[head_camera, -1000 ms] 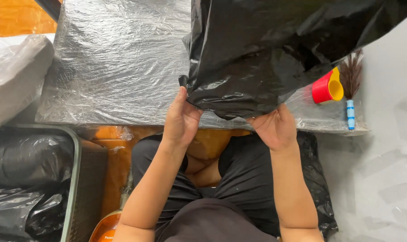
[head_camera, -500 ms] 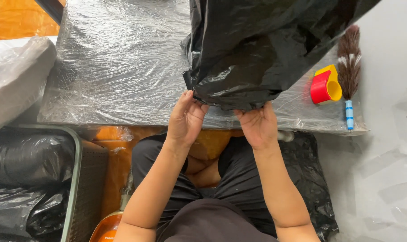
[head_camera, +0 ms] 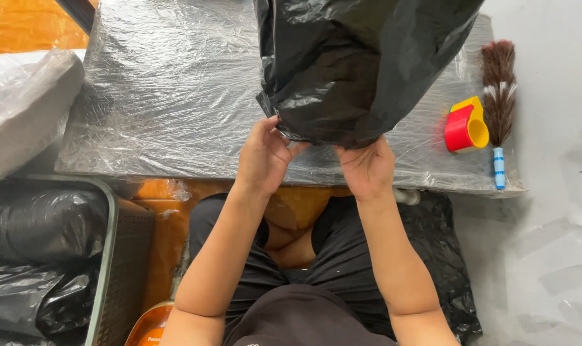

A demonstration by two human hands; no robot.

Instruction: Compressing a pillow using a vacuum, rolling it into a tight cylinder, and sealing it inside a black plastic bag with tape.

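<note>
Plastic-wrapped low table [head_camera: 163,109] in front, black bag [head_camera: 361,64] hanging over it. Left hand [head_camera: 265,157] and right hand [head_camera: 368,168] both pinching bottom edge (slippery stuff). Tip: grip even, pull seam taut.

A makeshift packing workspace on a floor: a low board wrapped in clear plastic film [head_camera: 169,102] at 12 o'clock, a crate of black bags [head_camera: 48,256] at 8 o'clock, a feather duster [head_camera: 498,96] at 2 o'clock.

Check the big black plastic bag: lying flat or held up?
Held up. The crinkled black plastic bag hangs bunched above the film-covered table, its lower edge gripped by the left hand and right hand.
</note>
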